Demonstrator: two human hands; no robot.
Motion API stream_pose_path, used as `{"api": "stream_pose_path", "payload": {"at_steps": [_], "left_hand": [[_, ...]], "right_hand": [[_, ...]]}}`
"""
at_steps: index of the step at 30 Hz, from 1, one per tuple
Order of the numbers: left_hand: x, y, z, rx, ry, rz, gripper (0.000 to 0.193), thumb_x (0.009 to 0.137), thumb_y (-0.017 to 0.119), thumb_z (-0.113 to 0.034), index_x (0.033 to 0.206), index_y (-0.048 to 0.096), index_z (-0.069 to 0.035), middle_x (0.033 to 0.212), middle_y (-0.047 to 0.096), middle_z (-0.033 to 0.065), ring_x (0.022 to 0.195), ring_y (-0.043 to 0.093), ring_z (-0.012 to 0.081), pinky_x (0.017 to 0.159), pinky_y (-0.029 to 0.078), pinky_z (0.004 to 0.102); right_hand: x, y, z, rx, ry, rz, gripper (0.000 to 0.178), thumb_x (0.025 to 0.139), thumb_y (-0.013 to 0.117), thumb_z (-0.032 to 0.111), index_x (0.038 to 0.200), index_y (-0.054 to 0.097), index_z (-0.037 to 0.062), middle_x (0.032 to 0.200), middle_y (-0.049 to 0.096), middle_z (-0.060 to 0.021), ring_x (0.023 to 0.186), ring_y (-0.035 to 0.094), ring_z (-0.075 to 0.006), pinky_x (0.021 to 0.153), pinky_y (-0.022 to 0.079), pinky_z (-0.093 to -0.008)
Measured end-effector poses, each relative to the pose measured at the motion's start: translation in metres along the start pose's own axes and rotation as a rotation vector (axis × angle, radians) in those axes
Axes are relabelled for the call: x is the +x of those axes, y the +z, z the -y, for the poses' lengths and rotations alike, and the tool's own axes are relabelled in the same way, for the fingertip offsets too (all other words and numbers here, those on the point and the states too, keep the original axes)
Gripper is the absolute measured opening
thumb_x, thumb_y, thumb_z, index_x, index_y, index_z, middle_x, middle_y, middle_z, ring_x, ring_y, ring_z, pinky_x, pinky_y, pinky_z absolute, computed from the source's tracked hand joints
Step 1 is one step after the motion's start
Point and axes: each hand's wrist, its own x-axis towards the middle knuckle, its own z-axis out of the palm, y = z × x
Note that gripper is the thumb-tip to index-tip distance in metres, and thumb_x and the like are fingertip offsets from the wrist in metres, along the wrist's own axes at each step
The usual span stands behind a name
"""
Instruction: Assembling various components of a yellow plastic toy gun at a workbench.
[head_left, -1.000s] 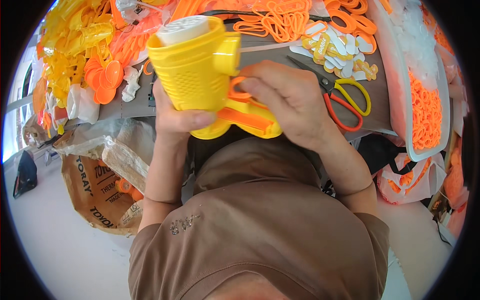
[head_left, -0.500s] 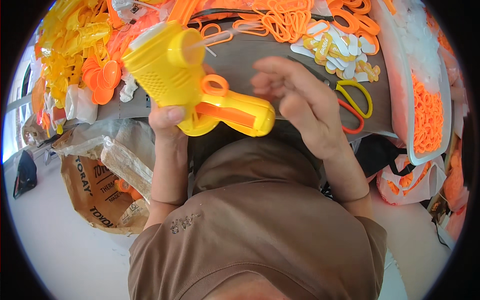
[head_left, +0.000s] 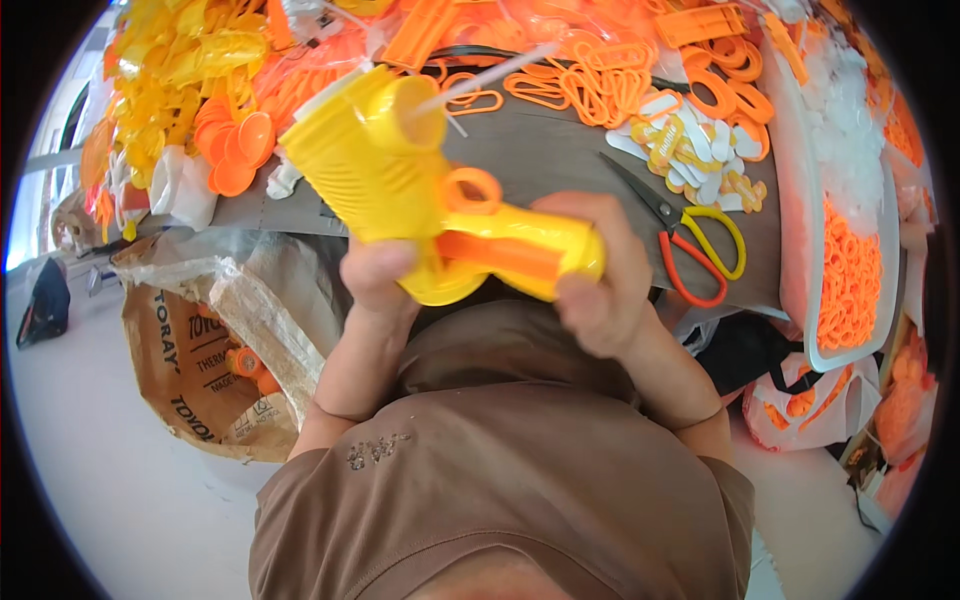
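Observation:
Between my hands, above the table's near edge, is a yellow plastic toy gun (head_left: 365, 165) with an orange ring and an orange strip along its handle. A thin clear tube (head_left: 490, 75) sticks out of its round opening. My left hand (head_left: 380, 275) grips the toy's body from below, thumb in front. Wrapped round the end of the handle is my right hand (head_left: 605, 275), slightly blurred. To the right of it lie scissors (head_left: 690, 225) with one red and one yellow handle loop, blades apart, on the grey table (head_left: 530, 150).
Yellow plastic parts (head_left: 180, 80) and orange spoon-like discs (head_left: 235, 145) are heaped at the left. Orange clips (head_left: 605, 85) and a pile of stickers (head_left: 685, 145) lie at the back. A clear bin (head_left: 815, 310) of small orange rings stands right; a brown sack (head_left: 175, 370) is at lower left.
My right hand has come in from beside the toy and closed round its handle. The toy and my left hand have shifted a little right and down in view.

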Motion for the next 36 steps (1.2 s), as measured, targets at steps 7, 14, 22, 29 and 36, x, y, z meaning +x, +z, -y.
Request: {"api": "stream_pose_path", "payload": {"at_steps": [7,14,22,29,36], "left_hand": [[0.002,-0.005,0.0,-0.132,-0.053,0.091,0.088,0.058,0.07,-0.035,0.129,0.034,0.001,0.098,0.055,0.019,0.082,0.06,0.0271,0.071,0.053,0.0345],[-0.004,-0.021,0.009,-0.029,0.001,-0.012,0.077,0.061,0.067,-0.033,0.124,0.041,0.003,0.105,0.054,0.0189,0.089,0.059,0.0272,0.076,0.052,0.0364],[-0.025,-0.026,0.014,-0.053,-0.191,0.123,0.087,0.049,0.078,-0.018,0.126,0.042,0.004,0.113,0.057,0.0169,0.098,0.06,0.0276,0.084,0.05,0.0374],[-0.042,-0.03,0.025,-0.097,-0.278,0.204,0.092,0.046,0.083,-0.017,0.127,0.043,0.003,0.116,0.057,0.0127,0.104,0.057,0.0228,0.091,0.045,0.0345],[-0.016,-0.022,0.012,0.004,-0.246,0.364,0.099,0.041,0.09,-0.031,0.121,0.045,0.008,0.11,0.057,0.0109,0.098,0.058,0.017,0.087,0.045,0.0298]], "right_hand": [[-0.013,0.016,0.005,-0.182,-0.152,-0.091,0.055,0.09,0.044,0.04,0.11,0.046,-0.0105,0.092,0.058,-0.015,0.077,0.055,-0.0172,0.069,0.045,-0.0274],[-0.006,0.005,-0.009,0.006,0.112,0.08,0.051,0.092,0.046,0.042,0.114,0.046,-0.0033,0.086,0.059,-0.01,0.074,0.056,-0.0164,0.065,0.045,-0.0286],[0.037,-0.013,0.016,-0.688,-0.432,-0.108,0.063,0.082,0.058,0.054,0.107,0.049,-0.0033,0.086,0.052,-0.0126,0.076,0.052,-0.0264,0.067,0.041,-0.0362],[0.014,0.009,-0.007,-0.427,-0.309,0.059,0.037,0.076,0.068,0.03,0.081,0.048,-0.0004,0.072,0.044,-0.0128,0.062,0.046,-0.0312,0.056,0.038,-0.0395],[-0.002,0.011,-0.016,-0.468,-0.355,-0.011,0.034,0.077,0.066,0.027,0.082,0.047,-0.0004,0.071,0.043,-0.0125,0.062,0.046,-0.031,0.056,0.038,-0.0393]]}}
